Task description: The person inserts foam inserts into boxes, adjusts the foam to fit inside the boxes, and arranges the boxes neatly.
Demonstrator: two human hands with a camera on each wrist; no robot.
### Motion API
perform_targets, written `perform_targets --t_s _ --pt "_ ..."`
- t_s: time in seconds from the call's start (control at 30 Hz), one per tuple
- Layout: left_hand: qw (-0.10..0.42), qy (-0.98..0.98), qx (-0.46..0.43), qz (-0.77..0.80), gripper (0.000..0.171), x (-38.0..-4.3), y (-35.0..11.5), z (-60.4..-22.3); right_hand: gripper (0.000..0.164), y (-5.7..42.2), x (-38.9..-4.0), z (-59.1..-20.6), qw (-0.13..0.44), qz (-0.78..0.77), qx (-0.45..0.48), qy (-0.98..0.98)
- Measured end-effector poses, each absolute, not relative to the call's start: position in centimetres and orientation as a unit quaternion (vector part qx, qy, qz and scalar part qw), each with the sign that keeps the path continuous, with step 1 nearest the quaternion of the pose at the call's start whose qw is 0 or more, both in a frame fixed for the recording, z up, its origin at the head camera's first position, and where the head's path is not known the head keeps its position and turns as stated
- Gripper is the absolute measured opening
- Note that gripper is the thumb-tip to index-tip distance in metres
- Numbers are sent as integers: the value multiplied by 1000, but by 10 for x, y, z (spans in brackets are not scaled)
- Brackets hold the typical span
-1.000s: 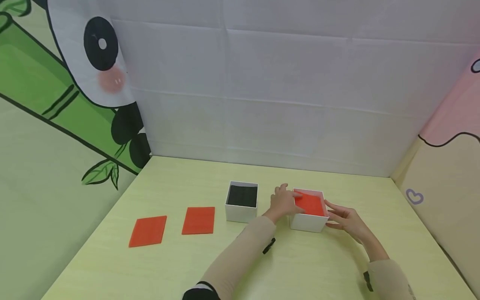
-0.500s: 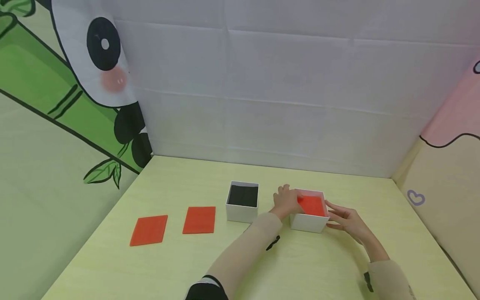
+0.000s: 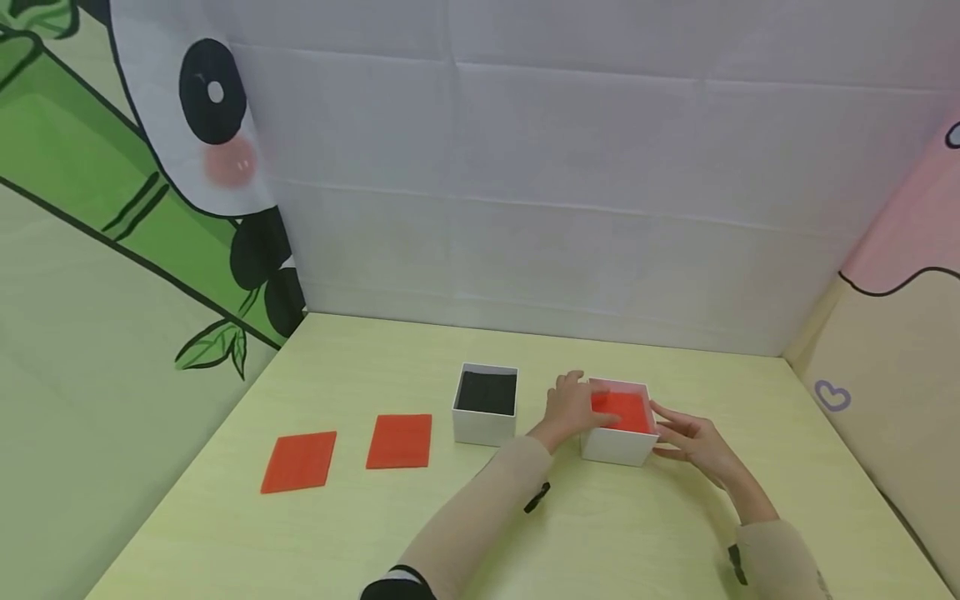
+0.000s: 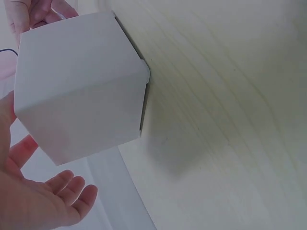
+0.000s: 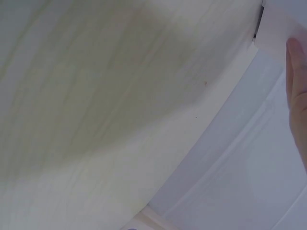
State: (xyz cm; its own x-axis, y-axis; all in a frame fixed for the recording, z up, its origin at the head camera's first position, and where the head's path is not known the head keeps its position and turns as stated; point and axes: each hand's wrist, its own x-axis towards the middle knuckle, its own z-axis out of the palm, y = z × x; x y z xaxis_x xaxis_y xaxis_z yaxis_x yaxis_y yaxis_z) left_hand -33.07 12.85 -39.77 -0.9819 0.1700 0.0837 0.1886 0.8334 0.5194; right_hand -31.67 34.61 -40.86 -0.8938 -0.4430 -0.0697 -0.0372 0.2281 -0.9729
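Observation:
A white open-topped box stands on the table toward the right, with a red sheet lying inside it. My left hand is at the box's left side, thumb and index finger reaching over the rim onto the red sheet. Its other fingers stay outside, loosely bent, as the left wrist view shows beside the box. My right hand rests its extended fingers against the box's right side. In the right wrist view only part of those fingers and a box corner appear.
Left of my left hand is a second white box holding black material. Two red square sheets lie flat farther left on the pale table. A white sheet-like backdrop rises behind the table.
The red sheet, earlier up near the box's back left rim, now lies lower inside. My left hand shifted slightly right, then back left. The right hand stayed against the box.

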Motion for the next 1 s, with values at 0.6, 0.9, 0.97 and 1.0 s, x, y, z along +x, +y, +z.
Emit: perform_targets --t_s 0.6,0.9,0.97,1.0 --pt "36 -939 -153 -307 53 -299 114 -390 56 345 -312 -406 164 -590 -155 775" --pt "41 -944 -210 -253 56 -281 102 -383 55 345 -312 -405 164 -593 -157 772" --pt "47 -942 -223 -248 55 -277 99 -382 56 345 -311 -405 165 -592 -158 773" --pt "51 -941 -229 -245 55 -275 97 -383 56 345 -312 -405 165 -591 -159 774"
